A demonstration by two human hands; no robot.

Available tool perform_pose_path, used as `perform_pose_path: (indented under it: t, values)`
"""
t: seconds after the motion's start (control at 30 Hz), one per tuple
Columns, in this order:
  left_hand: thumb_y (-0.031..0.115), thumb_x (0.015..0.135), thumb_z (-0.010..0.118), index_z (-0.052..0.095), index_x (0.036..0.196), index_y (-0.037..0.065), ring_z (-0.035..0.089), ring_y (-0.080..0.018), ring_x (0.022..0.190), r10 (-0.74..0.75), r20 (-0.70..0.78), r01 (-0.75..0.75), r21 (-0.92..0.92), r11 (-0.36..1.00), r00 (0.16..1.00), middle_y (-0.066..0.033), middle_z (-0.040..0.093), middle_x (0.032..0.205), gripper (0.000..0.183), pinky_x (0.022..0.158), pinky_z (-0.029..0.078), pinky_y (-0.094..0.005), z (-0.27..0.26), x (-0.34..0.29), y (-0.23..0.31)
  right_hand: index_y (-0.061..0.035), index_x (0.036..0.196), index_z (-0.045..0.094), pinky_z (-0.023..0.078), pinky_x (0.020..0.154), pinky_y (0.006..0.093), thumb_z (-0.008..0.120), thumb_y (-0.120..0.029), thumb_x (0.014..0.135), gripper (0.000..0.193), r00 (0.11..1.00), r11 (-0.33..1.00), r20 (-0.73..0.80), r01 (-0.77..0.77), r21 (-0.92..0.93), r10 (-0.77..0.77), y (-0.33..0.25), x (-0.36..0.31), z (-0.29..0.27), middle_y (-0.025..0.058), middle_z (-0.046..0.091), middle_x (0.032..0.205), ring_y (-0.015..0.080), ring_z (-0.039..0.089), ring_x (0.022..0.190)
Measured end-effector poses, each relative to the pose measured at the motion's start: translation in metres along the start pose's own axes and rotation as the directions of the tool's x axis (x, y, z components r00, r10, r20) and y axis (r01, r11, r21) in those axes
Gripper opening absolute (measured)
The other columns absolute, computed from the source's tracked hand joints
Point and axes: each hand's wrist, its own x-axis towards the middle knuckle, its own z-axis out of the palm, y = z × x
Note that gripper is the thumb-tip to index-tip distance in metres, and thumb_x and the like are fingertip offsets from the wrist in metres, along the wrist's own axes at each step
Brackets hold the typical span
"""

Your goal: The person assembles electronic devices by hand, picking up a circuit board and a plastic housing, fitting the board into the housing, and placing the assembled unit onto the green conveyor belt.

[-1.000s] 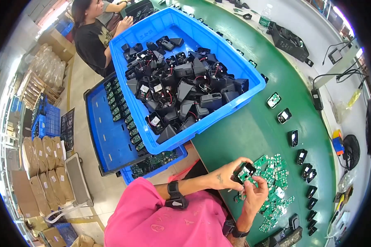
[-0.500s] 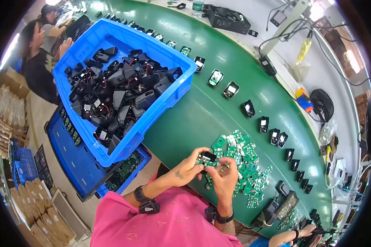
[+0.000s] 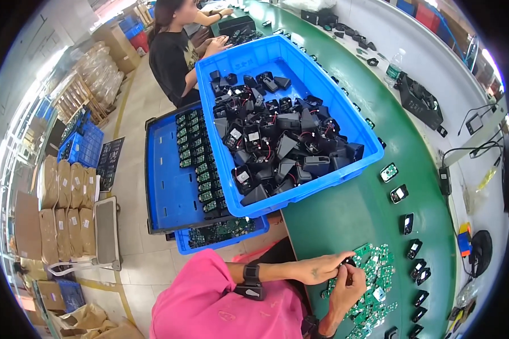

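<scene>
My left hand (image 3: pixel 323 269) and my right hand (image 3: pixel 348 287) meet over the near part of the green bench. Between their fingers is a small black plastic housing (image 3: pixel 348 262), mostly covered by the fingers. The left hand grips it from the left, while the right hand's bent fingers press on it from the near side. Whether a circuit board sits inside cannot be made out now. Just beneath and to the right of the hands lies a loose heap of green circuit boards (image 3: pixel 380 270).
A big blue bin (image 3: pixel 345 176) full of black housings stands on the bench. Left of it, a blue tray (image 3: pixel 165 186) holds rows of boards. Open housings (image 3: pixel 399 194) line the green bench (image 3: pixel 322 217). A co-worker (image 3: pixel 172 62) works at the far left.
The view has swung left, so the bin and heap appear farther right. Both hands stay together on the housing; the green board visible at it before is hidden now.
</scene>
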Motion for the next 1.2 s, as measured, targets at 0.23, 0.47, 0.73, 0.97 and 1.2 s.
perform_pose_path:
  t: [0.23, 0.47, 0.73, 0.97, 1.2]
  values:
    - [0.008, 0.100, 0.041, 0.021, 0.152, 0.008, 0.058, -0.0172, 0.068, -0.290, 0.110, 0.310, -0.355, 0.882, 0.951, -0.0082, 0.054, 0.074, 0.056, 0.064, 0.046, -0.0315, 0.001, 0.017, 0.017, 0.0027, 0.090, 0.059, 0.044, 0.060, 0.0226, 0.060, 0.001, 0.093, 0.004, 0.986, 0.972, -0.165, 0.026, 0.232, 0.013, 0.009, -0.016, 0.003, 0.0048, 0.056, 0.090, 0.0102, 0.054, 0.073]
    - [0.016, 0.095, 0.049, 0.030, 0.147, 0.001, 0.065, -0.0389, 0.094, -0.120, -0.034, 0.117, -0.076, 0.990, 0.992, -0.0259, 0.063, 0.110, 0.057, 0.084, 0.051, -0.0419, 0.004, 0.023, 0.036, 0.0021, 0.095, 0.068, 0.047, 0.062, 0.0262, 0.064, -0.002, 0.091, 0.007, 0.974, 0.995, -0.222, -0.014, 0.099, 0.036, 0.007, -0.014, 0.001, 0.0080, 0.066, 0.084, 0.0121, 0.059, 0.072]
    - [0.001, 0.094, 0.044, 0.025, 0.151, 0.000, 0.059, -0.0226, 0.106, -0.196, 0.022, 0.197, -0.130, 0.972, 0.980, -0.0159, 0.055, 0.127, 0.060, 0.095, 0.046, -0.0351, 0.002, 0.027, 0.041, 0.0053, 0.095, 0.066, 0.046, 0.049, 0.0228, 0.063, 0.001, 0.093, 0.006, 0.952, 0.868, -0.207, -0.099, 0.487, 0.225, -0.008, -0.024, -0.001, 0.0094, 0.065, 0.088, 0.0097, 0.060, 0.059]
    - [0.000, 0.094, 0.046, 0.023, 0.151, -0.004, 0.059, -0.0292, 0.114, -0.125, 0.114, 0.108, 0.148, 0.983, 0.986, -0.0230, 0.055, 0.128, 0.062, 0.100, 0.043, -0.0371, -0.007, 0.038, 0.065, 0.0031, 0.086, 0.067, 0.046, 0.049, 0.0249, 0.068, 0.002, 0.085, 0.002, 0.988, 0.994, -0.152, -0.008, 0.111, 0.025, -0.011, -0.013, -0.040, 0.0084, 0.064, 0.075, 0.0123, 0.062, 0.056]
    - [0.002, 0.093, 0.049, 0.022, 0.152, -0.004, 0.050, -0.0438, 0.124, -0.127, 0.249, 0.108, 0.088, 0.990, 0.960, -0.0291, 0.045, 0.138, 0.064, 0.106, 0.038, -0.0435, -0.013, 0.041, 0.076, -0.0003, 0.081, 0.064, 0.044, 0.049, 0.0306, 0.067, -0.002, 0.081, 0.003, 0.998, 0.992, 0.018, -0.064, 0.108, 0.063, -0.016, -0.007, -0.059, 0.0082, 0.059, 0.071, 0.0179, 0.056, 0.053]
